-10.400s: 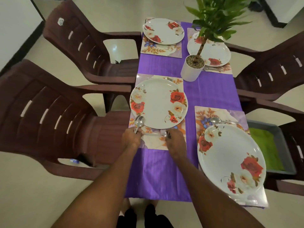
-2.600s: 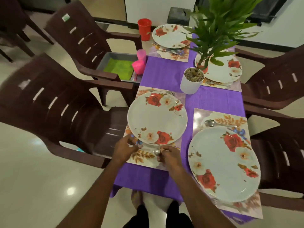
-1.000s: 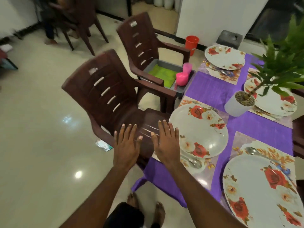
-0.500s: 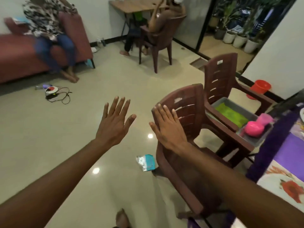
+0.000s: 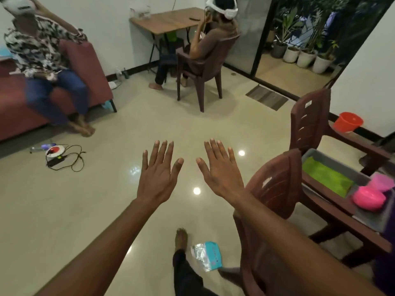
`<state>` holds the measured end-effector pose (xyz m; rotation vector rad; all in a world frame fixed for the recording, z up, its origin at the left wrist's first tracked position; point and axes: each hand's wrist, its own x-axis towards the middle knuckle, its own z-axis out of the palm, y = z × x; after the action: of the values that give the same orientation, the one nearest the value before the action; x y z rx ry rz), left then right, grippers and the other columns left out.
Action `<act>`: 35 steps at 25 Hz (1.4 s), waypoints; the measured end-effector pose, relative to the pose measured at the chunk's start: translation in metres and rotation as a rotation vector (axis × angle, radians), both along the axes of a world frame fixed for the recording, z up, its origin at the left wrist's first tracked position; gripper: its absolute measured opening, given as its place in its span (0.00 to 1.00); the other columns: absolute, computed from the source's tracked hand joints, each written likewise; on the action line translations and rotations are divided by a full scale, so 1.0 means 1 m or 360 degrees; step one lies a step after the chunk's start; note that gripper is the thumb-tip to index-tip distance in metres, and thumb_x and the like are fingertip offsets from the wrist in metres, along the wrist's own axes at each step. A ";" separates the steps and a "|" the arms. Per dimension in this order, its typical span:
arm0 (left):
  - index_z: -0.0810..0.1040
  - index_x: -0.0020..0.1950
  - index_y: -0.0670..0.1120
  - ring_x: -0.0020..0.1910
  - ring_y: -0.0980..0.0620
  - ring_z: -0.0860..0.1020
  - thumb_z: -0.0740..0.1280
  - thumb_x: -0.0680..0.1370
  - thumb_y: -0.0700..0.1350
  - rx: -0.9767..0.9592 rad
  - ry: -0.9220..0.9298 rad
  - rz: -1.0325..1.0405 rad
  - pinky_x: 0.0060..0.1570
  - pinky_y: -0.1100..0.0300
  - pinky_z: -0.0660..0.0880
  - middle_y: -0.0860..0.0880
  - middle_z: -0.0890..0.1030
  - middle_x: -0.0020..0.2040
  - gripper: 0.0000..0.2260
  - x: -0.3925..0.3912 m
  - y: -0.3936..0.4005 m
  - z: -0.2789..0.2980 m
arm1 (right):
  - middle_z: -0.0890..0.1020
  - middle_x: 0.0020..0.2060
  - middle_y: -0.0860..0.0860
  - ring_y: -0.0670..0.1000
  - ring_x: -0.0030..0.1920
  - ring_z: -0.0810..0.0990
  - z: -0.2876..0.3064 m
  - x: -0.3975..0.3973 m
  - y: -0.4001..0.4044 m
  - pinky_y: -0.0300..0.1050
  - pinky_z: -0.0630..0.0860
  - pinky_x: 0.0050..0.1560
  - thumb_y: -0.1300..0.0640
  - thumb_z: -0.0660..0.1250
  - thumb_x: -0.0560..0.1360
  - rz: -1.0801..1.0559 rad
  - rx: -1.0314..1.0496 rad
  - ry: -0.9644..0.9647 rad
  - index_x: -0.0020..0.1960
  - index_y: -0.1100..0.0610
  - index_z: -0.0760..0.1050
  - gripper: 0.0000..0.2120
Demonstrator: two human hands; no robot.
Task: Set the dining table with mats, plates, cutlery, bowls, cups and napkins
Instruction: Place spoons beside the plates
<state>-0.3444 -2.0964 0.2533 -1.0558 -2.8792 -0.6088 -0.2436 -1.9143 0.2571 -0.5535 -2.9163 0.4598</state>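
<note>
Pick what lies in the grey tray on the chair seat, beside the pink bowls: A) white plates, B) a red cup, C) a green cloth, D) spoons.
C: a green cloth covers the floor of the grey tray, with the pink bowls at its near end; no plates, spoons or cup lie in it.

Glossy cream tiled floor (image 5: 64,210) reflects ceiling lights. A maroon sofa (image 5: 89,67) stands against the white wall (image 5: 106,22), a wooden folding table (image 5: 168,21) beside glass doors (image 5: 245,33), brown plastic chairs (image 5: 275,189) right.
</note>
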 end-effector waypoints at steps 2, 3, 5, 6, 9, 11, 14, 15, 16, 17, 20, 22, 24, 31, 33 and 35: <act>0.41 0.83 0.54 0.79 0.60 0.31 0.38 0.84 0.66 -0.0012 -0.0018 -0.0007 0.79 0.48 0.35 0.56 0.41 0.83 0.31 -0.055 0.034 -0.009 | 0.43 0.82 0.47 0.46 0.81 0.36 -0.021 -0.059 0.026 0.55 0.37 0.80 0.35 0.40 0.83 -0.0126 -0.0115 0.0001 0.83 0.49 0.41 0.33; 0.42 0.83 0.54 0.79 0.60 0.32 0.38 0.84 0.66 -0.0019 -0.0035 -0.0012 0.79 0.48 0.35 0.56 0.42 0.83 0.31 -0.085 0.053 -0.012 | 0.43 0.82 0.47 0.46 0.81 0.37 -0.028 -0.088 0.042 0.55 0.37 0.80 0.36 0.41 0.83 -0.0176 -0.0166 -0.0002 0.83 0.50 0.41 0.33; 0.42 0.83 0.54 0.79 0.60 0.32 0.38 0.83 0.66 -0.0054 -0.0083 -0.0016 0.79 0.48 0.35 0.56 0.42 0.83 0.31 -0.140 0.091 -0.011 | 0.44 0.82 0.47 0.46 0.81 0.38 -0.033 -0.141 0.077 0.54 0.37 0.80 0.36 0.41 0.83 -0.0278 -0.0257 -0.0017 0.83 0.50 0.42 0.33; 0.42 0.83 0.54 0.79 0.60 0.32 0.37 0.83 0.67 -0.0061 -0.0086 -0.0031 0.79 0.48 0.35 0.56 0.42 0.83 0.32 -0.165 0.113 -0.009 | 0.44 0.82 0.47 0.46 0.81 0.38 -0.033 -0.161 0.095 0.54 0.37 0.80 0.36 0.41 0.84 -0.0334 -0.0279 -0.0008 0.83 0.50 0.42 0.33; 0.43 0.83 0.54 0.78 0.61 0.32 0.35 0.81 0.68 -0.0043 -0.0114 -0.0112 0.80 0.49 0.36 0.57 0.43 0.83 0.34 -0.224 0.183 -0.008 | 0.44 0.82 0.47 0.46 0.81 0.38 -0.030 -0.204 0.152 0.54 0.36 0.80 0.36 0.41 0.84 -0.0429 -0.0316 -0.0005 0.83 0.50 0.42 0.32; 0.43 0.83 0.55 0.79 0.61 0.32 0.35 0.81 0.68 -0.0009 -0.0150 -0.0196 0.80 0.48 0.37 0.57 0.44 0.83 0.33 -0.251 0.239 -0.013 | 0.43 0.82 0.47 0.46 0.81 0.38 -0.031 -0.222 0.198 0.54 0.36 0.80 0.36 0.41 0.84 -0.0555 -0.0328 0.0015 0.83 0.50 0.41 0.32; 0.42 0.83 0.55 0.79 0.61 0.32 0.37 0.82 0.67 -0.0061 -0.0175 -0.0441 0.80 0.47 0.37 0.56 0.43 0.83 0.32 -0.290 0.337 -0.022 | 0.43 0.82 0.46 0.45 0.81 0.37 -0.031 -0.248 0.280 0.54 0.36 0.80 0.36 0.41 0.84 -0.0795 -0.0319 0.0086 0.83 0.49 0.41 0.33; 0.42 0.83 0.54 0.79 0.61 0.32 0.38 0.83 0.67 -0.0060 -0.0159 -0.0516 0.80 0.47 0.37 0.56 0.43 0.83 0.31 -0.302 0.369 -0.023 | 0.43 0.82 0.46 0.45 0.81 0.37 -0.031 -0.255 0.306 0.53 0.36 0.80 0.35 0.41 0.83 -0.0861 -0.0306 0.0108 0.83 0.49 0.41 0.33; 0.43 0.83 0.54 0.79 0.61 0.32 0.38 0.83 0.66 -0.0039 -0.0140 -0.0580 0.80 0.48 0.36 0.56 0.43 0.83 0.31 -0.313 0.400 -0.024 | 0.43 0.82 0.46 0.45 0.81 0.37 -0.032 -0.263 0.331 0.54 0.37 0.80 0.35 0.41 0.83 -0.0920 -0.0289 0.0121 0.83 0.49 0.42 0.33; 0.43 0.84 0.54 0.79 0.60 0.33 0.39 0.84 0.66 -0.0006 -0.0131 -0.0650 0.80 0.48 0.36 0.56 0.43 0.83 0.31 -0.328 0.438 -0.026 | 0.44 0.82 0.46 0.45 0.81 0.38 -0.034 -0.274 0.360 0.54 0.37 0.80 0.35 0.41 0.83 -0.0979 -0.0275 0.0123 0.83 0.49 0.42 0.33; 0.44 0.84 0.53 0.80 0.59 0.34 0.38 0.83 0.65 0.0075 -0.0128 -0.0839 0.80 0.48 0.35 0.56 0.44 0.83 0.31 -0.372 0.553 -0.026 | 0.45 0.82 0.46 0.45 0.81 0.38 -0.031 -0.309 0.451 0.53 0.36 0.80 0.35 0.41 0.83 -0.1155 -0.0255 0.0121 0.83 0.49 0.42 0.32; 0.44 0.84 0.53 0.79 0.60 0.34 0.37 0.82 0.66 0.0077 -0.0159 -0.0967 0.79 0.49 0.35 0.56 0.44 0.83 0.32 -0.398 0.634 -0.019 | 0.44 0.82 0.45 0.44 0.81 0.37 -0.020 -0.332 0.512 0.52 0.35 0.80 0.35 0.41 0.83 -0.1303 -0.0270 0.0141 0.83 0.48 0.42 0.32; 0.44 0.84 0.53 0.80 0.60 0.34 0.36 0.82 0.67 0.0089 -0.0168 -0.1107 0.79 0.49 0.35 0.56 0.45 0.83 0.33 -0.411 0.703 -0.011 | 0.44 0.82 0.45 0.44 0.81 0.37 -0.008 -0.341 0.559 0.51 0.35 0.80 0.35 0.41 0.83 -0.1414 -0.0237 0.0165 0.83 0.48 0.42 0.32; 0.46 0.84 0.53 0.80 0.59 0.36 0.39 0.83 0.66 0.0111 -0.0154 -0.1743 0.80 0.50 0.36 0.56 0.46 0.83 0.32 -0.377 0.951 0.008 | 0.47 0.82 0.46 0.45 0.81 0.41 0.008 -0.305 0.741 0.53 0.38 0.81 0.37 0.44 0.84 -0.2035 -0.0129 0.0268 0.83 0.49 0.45 0.32; 0.46 0.84 0.53 0.80 0.59 0.37 0.39 0.83 0.65 0.0110 -0.0082 -0.1890 0.80 0.49 0.37 0.56 0.46 0.83 0.31 -0.360 1.013 0.005 | 0.48 0.82 0.47 0.45 0.81 0.41 0.000 -0.288 0.792 0.54 0.40 0.81 0.36 0.44 0.84 -0.2139 -0.0104 0.0283 0.83 0.49 0.45 0.32; 0.46 0.84 0.53 0.80 0.59 0.36 0.39 0.84 0.65 0.0072 -0.0036 -0.2011 0.80 0.49 0.37 0.55 0.45 0.83 0.31 -0.340 1.086 0.000 | 0.48 0.82 0.47 0.45 0.81 0.41 -0.010 -0.269 0.856 0.54 0.39 0.81 0.36 0.43 0.84 -0.2257 -0.0131 0.0346 0.83 0.49 0.45 0.32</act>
<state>-0.6847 -1.0103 0.2531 -2.7562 -1.8267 -0.6245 -0.5130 -1.0586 0.2473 -2.0656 -1.6341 0.3423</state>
